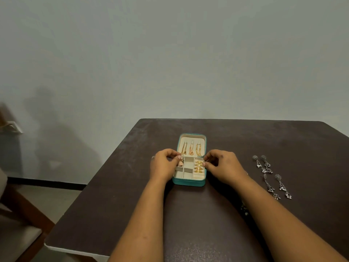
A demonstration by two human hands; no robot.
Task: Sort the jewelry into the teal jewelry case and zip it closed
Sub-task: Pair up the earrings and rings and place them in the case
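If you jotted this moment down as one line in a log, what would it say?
left hand: pinches rose-gold earring over teal jewelry case | right hand: at ring rolls | silver earrings: on table

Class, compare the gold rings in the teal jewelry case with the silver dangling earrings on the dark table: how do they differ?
The gold rings are compact and sit slotted in the teal jewelry case; the silver dangling earrings are long and lie loose on the dark table. Both are ornate metal.

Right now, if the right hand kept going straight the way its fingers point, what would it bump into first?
The right hand points leftward across the teal jewelry case. Its fingertips already sit at the ring roll, so the gold rings would likely come first, though depth is hard to judge.
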